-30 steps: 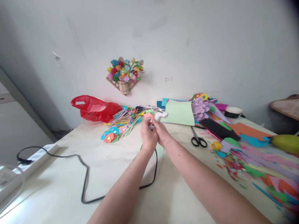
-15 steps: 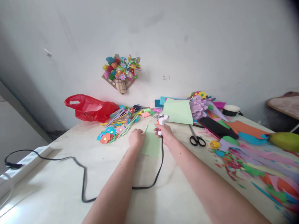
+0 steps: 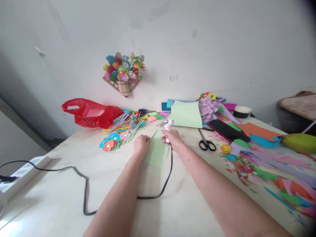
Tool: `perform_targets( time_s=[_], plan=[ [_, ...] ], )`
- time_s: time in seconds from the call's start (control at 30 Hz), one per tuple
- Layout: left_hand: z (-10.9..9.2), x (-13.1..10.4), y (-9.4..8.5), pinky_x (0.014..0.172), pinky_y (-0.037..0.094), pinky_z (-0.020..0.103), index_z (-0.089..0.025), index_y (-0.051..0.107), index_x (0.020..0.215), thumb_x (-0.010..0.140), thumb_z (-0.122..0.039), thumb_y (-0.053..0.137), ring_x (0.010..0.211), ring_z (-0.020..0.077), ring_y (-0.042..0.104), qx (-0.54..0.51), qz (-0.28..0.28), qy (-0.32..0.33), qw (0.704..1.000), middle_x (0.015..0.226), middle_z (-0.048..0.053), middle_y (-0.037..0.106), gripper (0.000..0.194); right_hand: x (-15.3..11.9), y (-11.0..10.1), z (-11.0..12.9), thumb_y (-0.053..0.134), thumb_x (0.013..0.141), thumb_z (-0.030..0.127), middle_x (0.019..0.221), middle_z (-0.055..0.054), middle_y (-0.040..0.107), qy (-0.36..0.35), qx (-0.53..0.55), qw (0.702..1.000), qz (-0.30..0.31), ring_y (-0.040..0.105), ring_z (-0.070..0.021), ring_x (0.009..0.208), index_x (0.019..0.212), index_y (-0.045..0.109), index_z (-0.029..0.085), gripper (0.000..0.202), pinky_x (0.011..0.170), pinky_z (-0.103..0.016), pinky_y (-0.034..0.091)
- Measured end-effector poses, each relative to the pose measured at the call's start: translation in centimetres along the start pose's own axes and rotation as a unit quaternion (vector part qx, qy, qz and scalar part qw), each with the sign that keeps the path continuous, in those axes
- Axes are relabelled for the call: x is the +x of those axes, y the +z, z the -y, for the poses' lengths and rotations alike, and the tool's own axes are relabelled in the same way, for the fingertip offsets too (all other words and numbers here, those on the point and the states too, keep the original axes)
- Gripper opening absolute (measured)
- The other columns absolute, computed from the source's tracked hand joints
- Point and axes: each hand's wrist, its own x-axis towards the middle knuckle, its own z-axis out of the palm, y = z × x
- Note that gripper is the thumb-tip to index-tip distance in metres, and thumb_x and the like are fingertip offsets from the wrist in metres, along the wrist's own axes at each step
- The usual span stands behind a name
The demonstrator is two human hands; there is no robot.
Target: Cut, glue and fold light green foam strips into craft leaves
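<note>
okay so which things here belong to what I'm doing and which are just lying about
In use, it seems:
White glue gun, in the right grip
Its black cord
Smaller light green sheet, left grip at its edge

Just lying about, it seems:
Larger light green sheet
Red plastic bag
Black-handled scissors
Cut-out flowers
Coloured scraps

There is one glue gun (image 3: 168,125), one red bag (image 3: 97,116), one power strip (image 3: 25,173).

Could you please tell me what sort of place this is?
It looks like a handicraft workspace: the right hand holds what seems a white glue gun, and flower cut-outs and scissors lie on the table.
</note>
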Motion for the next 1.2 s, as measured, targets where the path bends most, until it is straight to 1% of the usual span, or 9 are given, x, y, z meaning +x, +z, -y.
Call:
perform_targets(
  time_s=[0.13,0.3,0.5,0.63,1.0,1.2],
  plan=[
    [0.3,0.2,0.1,0.073,0.044,0.024,-0.021,0.068,0.087,0.07,-0.019,0.049,0.081,0.0175,0.06,-0.019,0.001,0.004,1.0,0.087,0.007,0.066,0.025,0.1,-0.5,0.2,0.06,0.068,0.032,0.049,-0.002,0.058,0.006,-0.021,1.0,-0.012,0.049,-0.0104,0.032,0.077,0.053,0.013,0.022,0.027,-0.018,0.028],
    [0.8,0.6,0.3,0.073,0.044,0.024,-0.021,0.068,0.084,0.068,-0.021,0.052,0.079,0.0173,0.06,-0.045,0.009,-0.002,0.999,0.083,0.005,0.067,0.023,0.1,-0.8,0.1,0.062,0.067,0.039,0.048,-0.004,0.057,0.024,-0.043,0.999,-0.006,0.05,-0.0116,0.033,0.074,0.053,0.013,0.029,0.027,-0.019,0.028],
    [1.2,0.9,0.4,0.07,0.044,0.023,-0.019,0.069,0.081,0.067,-0.022,0.053,0.076,0.0165,0.061,-0.071,0.005,0.004,0.997,0.079,0.005,0.068,0.021,-0.3,-0.8,0.3,0.06,0.068,0.039,0.049,-0.004,0.057,0.032,-0.073,0.997,-0.012,0.052,-0.0129,0.035,0.071,0.051,0.013,0.027,0.027,-0.019,0.03],
    [1.2,0.9,0.5,0.07,0.044,0.022,-0.019,0.069,0.08,0.067,-0.023,0.054,0.075,0.0158,0.061,-0.079,0.006,0.002,0.997,0.077,0.005,0.068,0.02,-0.4,-0.9,0.3,0.061,0.066,0.04,0.047,-0.003,0.055,0.037,-0.075,0.996,-0.021,0.052,-0.0137,0.035,0.07,0.051,0.014,0.028,0.027,-0.02,0.031],
    [1.1,1.0,0.4,0.068,0.044,0.022,-0.021,0.069,0.078,0.066,-0.022,0.055,0.074,0.0155,0.061,-0.082,0.013,-0.013,0.996,0.077,0.003,0.068,0.018,-0.1,-0.9,0.1,0.061,0.067,0.041,0.044,-0.001,0.053,0.034,-0.079,0.996,-0.027,0.052,-0.0136,0.036,0.066,0.05,0.015,0.029,0.027,-0.019,0.032],
    [1.2,1.0,0.5,0.07,0.044,0.022,-0.021,0.069,0.079,0.066,-0.023,0.055,0.076,0.0157,0.061,-0.074,0.008,-0.005,0.997,0.078,0.003,0.068,0.019,0.1,-0.8,-0.1,0.061,0.067,0.041,0.044,-0.001,0.052,0.031,-0.085,0.996,-0.026,0.052,-0.0136,0.035,0.064,0.049,0.015,0.029,0.027,-0.019,0.031]
  ],
)
